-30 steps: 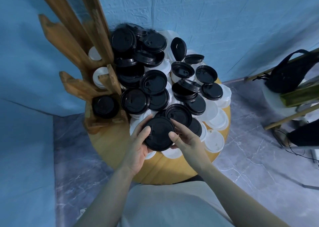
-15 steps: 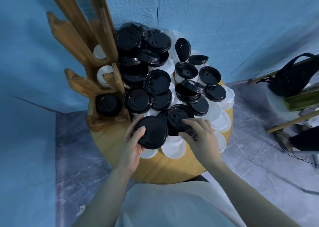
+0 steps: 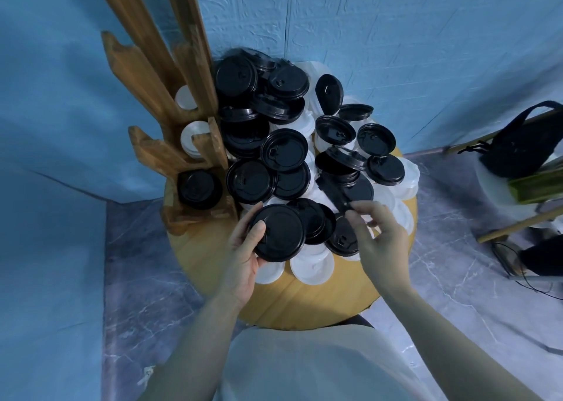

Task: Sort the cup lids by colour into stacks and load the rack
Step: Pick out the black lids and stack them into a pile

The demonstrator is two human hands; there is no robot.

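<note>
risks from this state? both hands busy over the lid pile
1. The right hand pinches a tilted black lid by its edge only; it could slip back into the pile.
2. The loose heap of black lids overlaps unevenly near the round table's edge; pulling one could drag others off.
3. The left hand grips a black stack from one side; it may fan apart.

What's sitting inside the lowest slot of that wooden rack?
A stack of black lids sits in the bottom slot of the wooden rack. Only the top lid shows; how many lie beneath it is hidden. The slots above hold white lids.
</note>
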